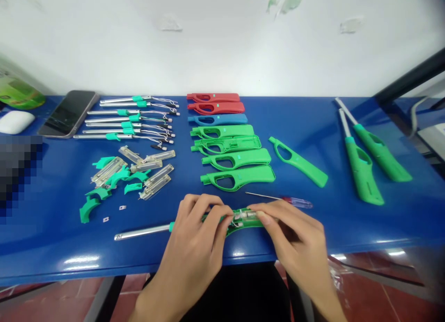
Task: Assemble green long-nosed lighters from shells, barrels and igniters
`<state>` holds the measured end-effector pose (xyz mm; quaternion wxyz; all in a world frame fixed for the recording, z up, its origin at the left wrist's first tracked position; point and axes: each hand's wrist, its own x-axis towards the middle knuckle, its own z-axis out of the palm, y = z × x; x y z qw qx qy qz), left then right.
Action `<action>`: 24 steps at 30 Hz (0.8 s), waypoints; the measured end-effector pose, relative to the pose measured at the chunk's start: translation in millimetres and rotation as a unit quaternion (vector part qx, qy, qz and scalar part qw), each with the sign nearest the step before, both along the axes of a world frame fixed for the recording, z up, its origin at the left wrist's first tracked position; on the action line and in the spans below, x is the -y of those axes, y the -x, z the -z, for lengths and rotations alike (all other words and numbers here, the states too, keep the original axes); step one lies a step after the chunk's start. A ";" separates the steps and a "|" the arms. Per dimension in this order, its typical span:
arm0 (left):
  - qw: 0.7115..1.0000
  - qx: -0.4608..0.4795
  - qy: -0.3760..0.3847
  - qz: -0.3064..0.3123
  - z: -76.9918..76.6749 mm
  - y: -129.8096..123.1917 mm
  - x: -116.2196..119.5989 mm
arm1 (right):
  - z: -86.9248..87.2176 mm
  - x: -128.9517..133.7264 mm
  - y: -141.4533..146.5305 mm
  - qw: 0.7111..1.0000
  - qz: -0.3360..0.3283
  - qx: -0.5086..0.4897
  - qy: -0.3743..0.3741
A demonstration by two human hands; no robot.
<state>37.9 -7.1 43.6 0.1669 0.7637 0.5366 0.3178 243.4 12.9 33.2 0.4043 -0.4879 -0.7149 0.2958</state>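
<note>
A green lighter casing half lies near the table's front edge, its inside facing up. A clear fuel tank and thin white wires show within it, and a metal lighter tube sticks out to the left. My left hand is closed over the casing's front part, thumb and forefinger pinched at the wires. My right hand grips the rear end with thumb and fingers. Both hands cover much of the casing. Just behind them lies a screwdriver with a clear and red handle.
Behind my hands are stacked green casings, a blue casing and red casings. Left lie tube assemblies, fuel tanks and green triggers. Right are a loose casing half and two whole lighters. A phone lies far left.
</note>
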 end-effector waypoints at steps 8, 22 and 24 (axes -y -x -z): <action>1.000 0.000 0.007 -0.002 2.8 -1.9 1.4 | -0.8 -1.0 -0.9 1.000 -0.001 0.002 -0.003; 1.000 -0.001 0.009 0.006 4.2 -1.8 4.6 | -1.1 -1.4 -1.9 1.000 -0.021 0.010 -0.008; 1.000 -0.001 0.008 0.006 4.2 -1.9 4.6 | -0.8 -1.7 -1.8 1.000 -0.024 0.011 -0.009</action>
